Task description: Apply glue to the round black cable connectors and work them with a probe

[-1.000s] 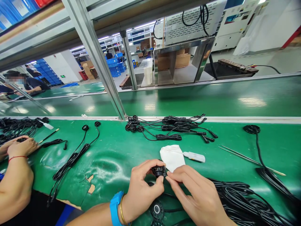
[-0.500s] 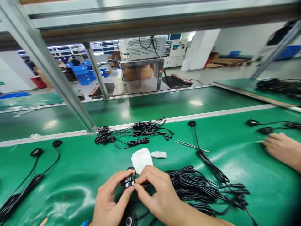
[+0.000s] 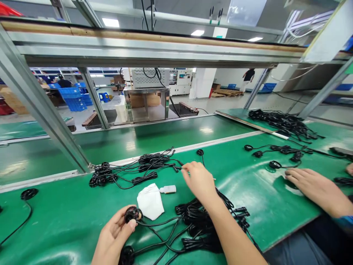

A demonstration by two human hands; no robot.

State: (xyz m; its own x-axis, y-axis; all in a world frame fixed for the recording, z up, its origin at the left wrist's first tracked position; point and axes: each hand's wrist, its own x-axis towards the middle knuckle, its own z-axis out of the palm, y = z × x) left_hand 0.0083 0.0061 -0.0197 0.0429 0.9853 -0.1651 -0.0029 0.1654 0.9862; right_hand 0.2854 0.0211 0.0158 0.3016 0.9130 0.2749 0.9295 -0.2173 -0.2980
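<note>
My left hand [image 3: 116, 230] pinches a round black cable head [image 3: 133, 214] near the bottom middle, its cord running off to the right. Out over the bench, my right hand [image 3: 199, 180] has its fingers bent together beside the tweezers' place; what they hold, if anything, is too small to make out. Between the hands lie a white cloth [image 3: 150, 201] and a small clear bottle [image 3: 168, 189]. Coiled black cables [image 3: 198, 221] lie under my right forearm. Past my right fingertips is a bundle of black cables [image 3: 151, 160].
Another person's hand [image 3: 317, 187] rests on the green bench at right, near a round cable head [image 3: 275, 164]. More cables [image 3: 281, 121] are piled at the back right. A metal post [image 3: 46, 95] rises at left, with a shelf beam [image 3: 165, 48] across the top.
My right hand has left the cable head and reached forward and right. The cable head stays in my left hand, now turned. The camera view has tilted up and shifted right.
</note>
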